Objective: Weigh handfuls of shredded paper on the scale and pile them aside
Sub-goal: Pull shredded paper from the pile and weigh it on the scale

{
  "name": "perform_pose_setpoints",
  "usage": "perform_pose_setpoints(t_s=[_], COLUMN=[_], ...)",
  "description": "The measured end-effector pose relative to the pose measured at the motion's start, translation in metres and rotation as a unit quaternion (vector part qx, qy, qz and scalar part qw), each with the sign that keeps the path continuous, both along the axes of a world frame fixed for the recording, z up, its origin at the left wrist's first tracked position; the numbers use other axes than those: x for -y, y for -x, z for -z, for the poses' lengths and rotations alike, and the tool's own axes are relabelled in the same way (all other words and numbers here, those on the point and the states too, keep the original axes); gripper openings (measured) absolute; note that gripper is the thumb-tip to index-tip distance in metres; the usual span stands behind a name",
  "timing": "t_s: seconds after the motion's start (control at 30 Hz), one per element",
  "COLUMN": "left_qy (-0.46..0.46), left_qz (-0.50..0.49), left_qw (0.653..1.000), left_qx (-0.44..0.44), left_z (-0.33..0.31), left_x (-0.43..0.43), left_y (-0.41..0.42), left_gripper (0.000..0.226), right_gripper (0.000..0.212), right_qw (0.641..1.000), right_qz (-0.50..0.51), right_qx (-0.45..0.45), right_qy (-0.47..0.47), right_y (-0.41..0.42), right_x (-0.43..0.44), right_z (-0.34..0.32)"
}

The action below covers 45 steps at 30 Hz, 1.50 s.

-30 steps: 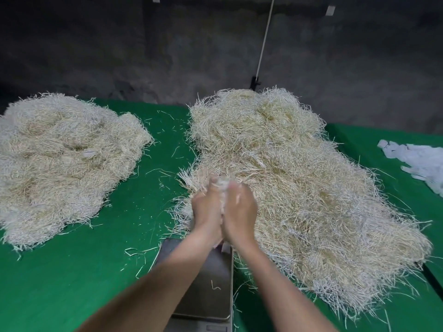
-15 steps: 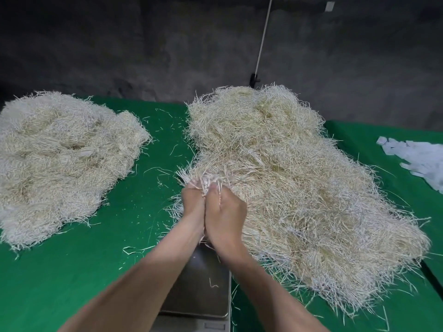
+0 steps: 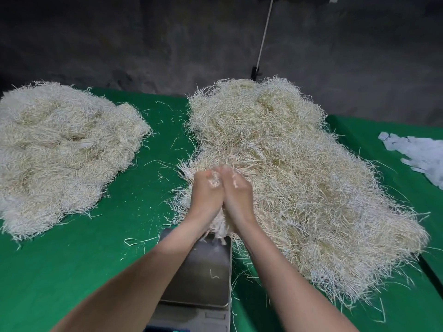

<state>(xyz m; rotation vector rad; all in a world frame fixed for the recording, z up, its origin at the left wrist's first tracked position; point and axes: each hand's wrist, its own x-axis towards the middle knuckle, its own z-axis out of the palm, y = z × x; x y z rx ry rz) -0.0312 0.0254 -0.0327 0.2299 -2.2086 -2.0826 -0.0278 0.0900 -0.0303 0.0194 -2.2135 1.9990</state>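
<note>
Both hands meet palm to palm, heels touching. Left hand (image 3: 204,196) and right hand (image 3: 237,196) are clenched together around a handful of shredded paper (image 3: 220,227). Strands poke out past the fingertips at the far end, and a tuft hangs from between the wrists at the near end. Motion blur at the fingertips, so I cannot tell how each finger lies.

The grip sits at the near-left edge of the large pile (image 3: 299,183). That pile spreads away from the hands to the right and toward the far side. Cannot tell whether the handful is fully clear of it.

Directly below and nearer than the grip: the scale (image 3: 203,279), metal platter bare except for one curled strand (image 3: 214,275). The hanging tuft is just above the platter's far edge. The display at the near rim is cut off and unreadable.

Well left of the grip, apart from everything: a second pile (image 3: 62,154) of the same pale shreds.

All of it rests on a green table (image 3: 72,271), with loose strands scattered between the piles.

Far right of the grip: white scraps (image 3: 422,156), flat on the cloth.

Beyond the grip: a dark wall (image 3: 119,39) and a thin white cord (image 3: 265,34) running up it.
</note>
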Motion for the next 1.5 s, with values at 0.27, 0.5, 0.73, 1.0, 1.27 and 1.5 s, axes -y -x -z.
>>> perform_pose_setpoints(t_s=[0.27,0.5,0.73,1.0,1.27,1.5], left_qy=[-0.214,-0.207,-0.169,-0.061,-0.106,-0.163], left_qz=[-0.021,-0.077,-0.102,-0.047,0.018,-0.081], left_qw=[0.972,0.966,0.978,0.997,0.994,0.981], left_qx=[0.097,0.131,0.075,-0.014,0.019,0.074], left_z=[0.002,0.0,-0.004,0.02,0.016,0.0], left_x=[-0.011,-0.008,0.003,0.017,0.0,0.006], left_y=[-0.016,0.005,0.02,0.009,-0.016,0.009], left_gripper=[0.09,0.045,0.048,0.031,0.041,0.045], right_gripper=[0.024,0.036,0.043,0.044,0.03,0.029], right_qw=[0.981,0.989,0.984,0.959,0.991,0.983], right_qz=[0.152,0.113,0.131,-0.047,0.045,0.113], right_qx=[0.08,-0.015,-0.076,0.16,0.113,-0.038], right_qy=[0.091,-0.09,-0.097,0.231,0.063,-0.139], right_y=[0.012,0.008,0.004,0.009,0.009,-0.023], right_x=[-0.004,-0.005,0.015,-0.029,-0.016,0.02], right_z=[0.001,0.009,0.017,0.012,0.013,0.03])
